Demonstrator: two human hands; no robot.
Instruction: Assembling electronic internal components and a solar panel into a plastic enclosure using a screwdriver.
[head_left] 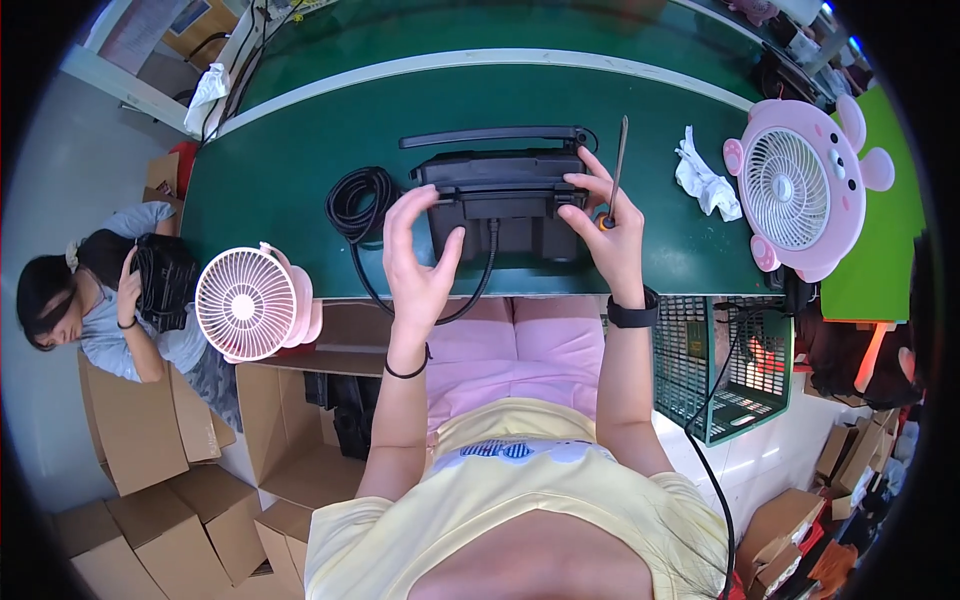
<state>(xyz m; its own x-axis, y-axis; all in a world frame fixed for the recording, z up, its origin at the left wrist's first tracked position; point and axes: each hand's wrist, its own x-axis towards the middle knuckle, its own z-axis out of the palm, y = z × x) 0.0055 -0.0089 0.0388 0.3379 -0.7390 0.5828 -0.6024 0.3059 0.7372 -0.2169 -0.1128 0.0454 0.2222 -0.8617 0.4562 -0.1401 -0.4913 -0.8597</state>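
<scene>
Your left hand [417, 262] spreads open against the black case [530, 222], upper centre of the frame, your right hand [617, 232] curls round a screwdriver [619, 162]; support the case (probably rigid, moderately heavy) at both ends.

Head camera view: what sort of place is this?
Probably a small factory or assembly workshop, though I can't be certain. A green workbench holds a black case, what looks like a screwdriver shows near it, and open cardboard boxes stand below.
</scene>
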